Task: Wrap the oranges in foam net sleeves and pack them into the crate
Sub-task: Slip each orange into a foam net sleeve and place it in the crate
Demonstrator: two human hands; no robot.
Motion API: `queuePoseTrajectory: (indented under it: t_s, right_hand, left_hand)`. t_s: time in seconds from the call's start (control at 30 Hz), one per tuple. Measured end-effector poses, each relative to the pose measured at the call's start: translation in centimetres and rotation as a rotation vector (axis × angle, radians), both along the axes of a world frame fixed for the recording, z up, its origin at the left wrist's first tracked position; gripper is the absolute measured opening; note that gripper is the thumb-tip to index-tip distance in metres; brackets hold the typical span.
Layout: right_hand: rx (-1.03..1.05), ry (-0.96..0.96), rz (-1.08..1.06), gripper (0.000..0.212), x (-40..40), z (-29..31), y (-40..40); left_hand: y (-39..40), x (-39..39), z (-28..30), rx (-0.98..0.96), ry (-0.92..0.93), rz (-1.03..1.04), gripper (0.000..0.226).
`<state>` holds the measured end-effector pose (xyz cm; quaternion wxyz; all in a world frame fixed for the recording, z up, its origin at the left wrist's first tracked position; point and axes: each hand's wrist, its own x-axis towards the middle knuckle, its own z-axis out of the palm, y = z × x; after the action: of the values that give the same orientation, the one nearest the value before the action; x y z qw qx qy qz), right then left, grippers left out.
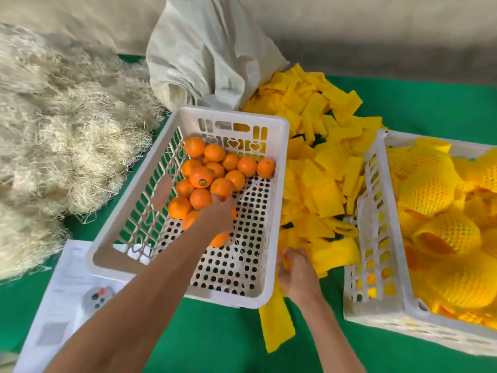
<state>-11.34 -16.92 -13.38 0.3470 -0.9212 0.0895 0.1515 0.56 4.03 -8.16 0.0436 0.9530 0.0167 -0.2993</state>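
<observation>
Between the 2 crates lay loose foam sleeves (320,168); left hand (219,214) curled over a bare orange (219,239) in the supply crate (279,146), right hand (295,273) pinching a sleeve (277,324). Right crate (376,238) already held many wrapped oranges (427,184); over 12 remained bare

Green felt-like cover (430,103) over the table, lit evenly. Grey-beige wall (349,30) behind, blurred. Heap of pale straw-like fibre (53,135) at left. Crumpled white sack (204,57) stands at the back against the wall. White printed sheet (64,305) at near left, small grey remote (98,294) lying on it.
</observation>
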Motion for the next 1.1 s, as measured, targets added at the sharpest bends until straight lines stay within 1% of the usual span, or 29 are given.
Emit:
queuePoseTrajectory:
  t_s: [0.03, 0.07, 0.13, 0.2, 0.3, 0.37, 0.4, 0.47, 0.57, 0.63, 0.7, 0.77, 0.8, 0.87, 0.93, 0.97, 1.03, 1.07, 1.1]
  right_hand:
    - [0.082, 0.033, 0.004, 0.023, 0.0, -0.1, -0.1]
    - [0.153, 0.077, 0.026, 0.022, -0.1, -0.2, -0.1]
    - [0.232, 0.156, 0.108, 0.032, -0.2, -0.3, -0.1]
    - [0.296, 0.189, 0.133, 0.045, -0.1, -0.3, 0.0]
    - [0.488, 0.201, 0.05, 0.057, 0.0, -0.1, -0.2]
    - [0.538, 0.188, 0.014, 0.06, 0.1, 0.0, -0.6]
    - [0.548, 0.177, 0.004, 0.06, 0.1, 0.0, -0.8]
    - [0.552, 0.147, -0.01, 0.053, -0.1, 0.1, -1.0]
    - [0.647, 0.137, -0.066, 0.028, -0.4, 0.4, -1.0]
    - [0.683, 0.137, -0.117, 0.017, -0.5, 0.5, -0.6]
    - [0.65, 0.111, -0.174, 0.021, -0.9, 0.8, -0.2]
    - [0.53, 0.045, -0.24, 0.038, -1.5, 1.9, -0.3]
    - [0.507, -0.001, -0.269, 0.043, -1.8, 2.7, -0.6]
    - [0.589, -0.103, -0.329, 0.047, -2.1, 4.1, -1.7]
    - [0.665, -0.173, -0.383, 0.043, -1.9, 5.9, -2.9]
    - [0.697, -0.196, -0.409, 0.037, -1.8, 6.9, -3.4]
    - [0.753, -0.233, -0.461, 0.034, -1.5, 8.9, -4.2]
    - [0.732, -0.249, -0.476, 0.037, -1.6, 9.7, -4.4]
    - [0.673, -0.297, -0.475, 0.04, -1.8, 10.6, -4.7]
  left_hand:
    - [0.0, 0.1, -0.4, 0.025, -0.016, -0.006, 0.073]
    - [0.0, 0.2, -0.7, 0.045, -0.027, 0.0, 0.073]
    - [-0.1, 0.1, -1.1, 0.06, -0.048, 0.028, 0.069]
    - [0.0, 0.1, -1.2, 0.058, -0.085, 0.051, 0.061]
    - [0.0, 0.2, -0.6, 0.034, -0.125, 0.083, 0.054]
    - [-0.1, 0.2, 0.5, -0.022, -0.187, 0.101, 0.05]
    - [-0.1, 0.3, 1.2, -0.072, -0.221, 0.111, 0.049]
    - [0.0, 0.2, 2.6, -0.188, -0.277, 0.13, 0.057]
    - [-0.4, -0.6, 4.8, -0.404, -0.335, 0.22, 0.07]
    - [-1.1, -1.6, 5.8, -0.504, -0.385, 0.257, 0.072]
    - [-1.8, -3.0, 6.5, -0.588, -0.478, 0.282, 0.072]
    - [-2.2, -4.4, 7.3, -0.701, -0.592, 0.324, 0.072]
    - [-2.4, -5.1, 7.8, -0.768, -0.624, 0.346, 0.073]
    - [-2.5, -6.0, 8.8, -0.93, -0.588, 0.408, 0.076]
    - [-3.0, -6.7, 10.0, -1.052, -0.504, 0.436, 0.078]
    - [-3.3, -6.9, 10.5, -1.094, -0.484, 0.439, 0.074]
    - [-4.3, -7.6, 11.3, -1.174, -0.487, 0.45, 0.051]
    - [-4.7, -8.0, 11.5, -1.226, -0.473, 0.471, 0.044]
    - [-5.1, -8.3, 11.7, -1.297, -0.438, 0.499, 0.046]
